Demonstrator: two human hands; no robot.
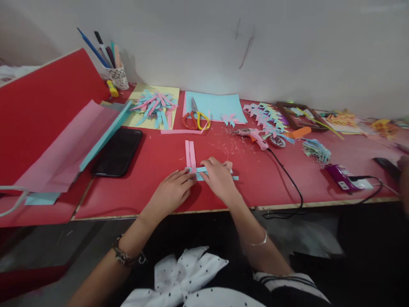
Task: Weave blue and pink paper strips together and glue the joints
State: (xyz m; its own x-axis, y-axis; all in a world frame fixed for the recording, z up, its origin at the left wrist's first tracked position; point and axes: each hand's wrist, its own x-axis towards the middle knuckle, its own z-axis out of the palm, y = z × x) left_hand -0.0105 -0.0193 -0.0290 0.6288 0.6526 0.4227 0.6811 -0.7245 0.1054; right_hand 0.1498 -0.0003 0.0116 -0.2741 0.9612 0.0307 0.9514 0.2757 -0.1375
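At the table's front, two pink paper strips [191, 152] stand upright in the view, side by side, where they meet light-blue paper strips [200, 176] lying crosswise. My left hand [172, 190] grips the crossing from the left, its fingertips closed on the strips. From the right, my right hand [220, 179] is closed over the blue strips, thumb and fingers on them, and part of a pink strip shows past its fingers. The blue ends stick out to its right. The fingers hide how the strips interlock.
Behind are scissors [195, 117], a pile of folded strips [155, 106] and blue sheets [217, 104]. A pink glue gun [254, 135] lies right, its cord running to a purple socket box [343, 178]. A black phone [117, 152] lies left. Another person's hand [404, 164] shows far right.
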